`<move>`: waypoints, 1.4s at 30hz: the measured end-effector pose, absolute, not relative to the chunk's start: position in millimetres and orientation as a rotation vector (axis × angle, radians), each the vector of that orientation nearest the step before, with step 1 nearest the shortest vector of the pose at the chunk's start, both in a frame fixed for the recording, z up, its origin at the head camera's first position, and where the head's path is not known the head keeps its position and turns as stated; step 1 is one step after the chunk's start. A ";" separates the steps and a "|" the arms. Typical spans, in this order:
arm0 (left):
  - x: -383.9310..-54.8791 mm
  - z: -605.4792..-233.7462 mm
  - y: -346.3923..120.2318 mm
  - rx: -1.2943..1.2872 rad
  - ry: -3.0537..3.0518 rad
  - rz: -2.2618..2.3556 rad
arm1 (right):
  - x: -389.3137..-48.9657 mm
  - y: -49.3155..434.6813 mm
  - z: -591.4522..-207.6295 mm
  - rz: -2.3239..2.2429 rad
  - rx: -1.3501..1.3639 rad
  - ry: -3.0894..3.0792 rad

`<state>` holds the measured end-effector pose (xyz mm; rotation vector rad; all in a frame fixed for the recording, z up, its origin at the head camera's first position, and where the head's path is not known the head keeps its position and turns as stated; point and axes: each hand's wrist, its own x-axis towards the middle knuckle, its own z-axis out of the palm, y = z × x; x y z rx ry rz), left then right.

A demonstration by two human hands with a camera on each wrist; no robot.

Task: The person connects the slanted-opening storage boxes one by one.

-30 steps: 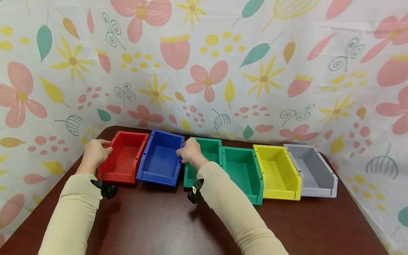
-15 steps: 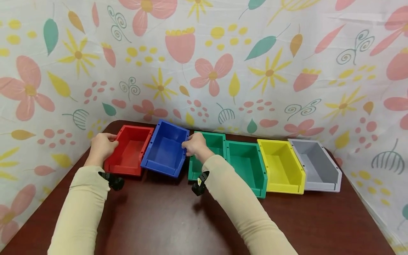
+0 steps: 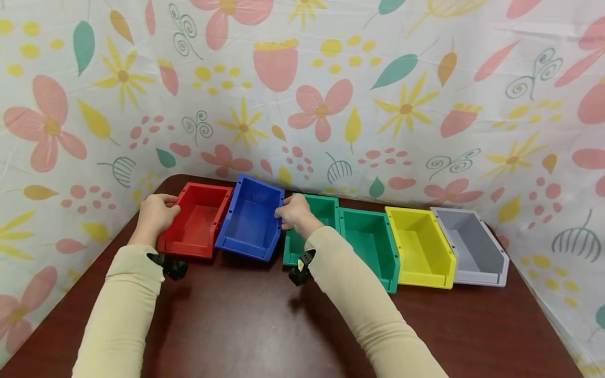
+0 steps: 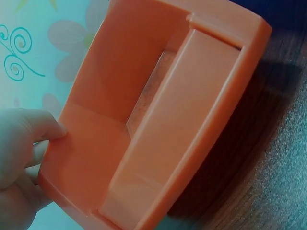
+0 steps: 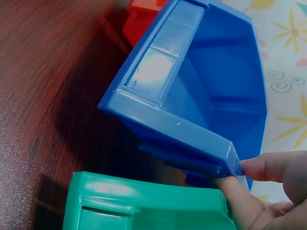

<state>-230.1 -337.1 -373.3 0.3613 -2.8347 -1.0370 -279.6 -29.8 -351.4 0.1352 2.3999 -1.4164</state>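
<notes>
My left hand (image 3: 158, 215) grips the left wall of the red bin (image 3: 196, 231); in the left wrist view the thumb (image 4: 53, 129) lies on the wall's inner side and the fingers are behind it. The blue bin (image 3: 250, 223) stands just right of the red one, turned askew. My right hand (image 3: 294, 211) pinches its right rim between thumb and finger, as the right wrist view shows. There, the underside of the blue bin (image 5: 192, 129) is tipped up over the dark tabletop. A green bin (image 5: 158, 203) sits close beside it, under my right hand.
Farther right in the row are a second green bin (image 3: 366, 241), a yellow bin (image 3: 420, 249) and a grey bin (image 3: 472, 249). A floral-print cloth (image 3: 321, 110) hangs behind the brown table (image 3: 264, 325). My right forearm crosses in front of the green bins.
The blue bin has tilted and turned slightly, its back edge now standing higher relative to the red bin. Both hands keep their holds. The head view has shifted a little.
</notes>
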 end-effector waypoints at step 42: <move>-226.7 -377.4 -334.3 0.336 -2.767 -1.135 | -285.9 -35.5 -317.7 -1.207 0.020 2.607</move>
